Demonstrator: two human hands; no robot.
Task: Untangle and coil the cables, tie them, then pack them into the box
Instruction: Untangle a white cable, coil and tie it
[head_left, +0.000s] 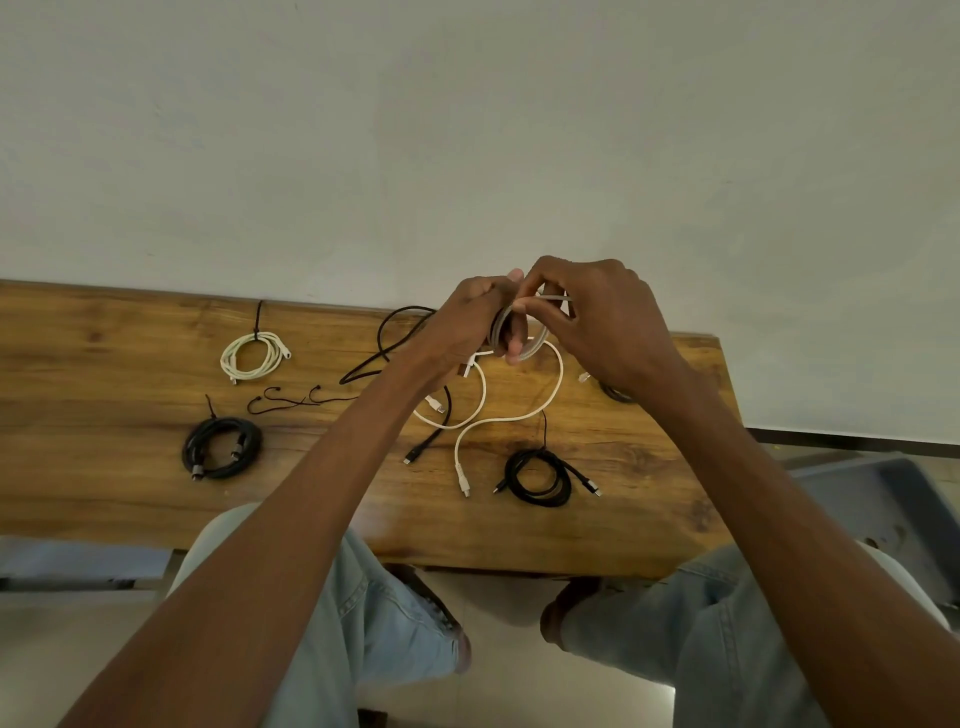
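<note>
Both hands meet above the far edge of a wooden table (130, 488): L hand (470, 322) grips a small grey cable coil (524, 332), R hand (608, 322) pinches its loose strand. On the tabletop w/ them: tied white cable coil (253, 356), two tied black cable coils (222, 447) (540, 475), loose white cable (498, 421). Grey plastic box (883, 499) sits at right, off the table.

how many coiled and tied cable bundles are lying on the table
3: a white coiled cable far left, a black coiled cable nearer left, another black coil centre-right. The right forearm may hide another.
</note>
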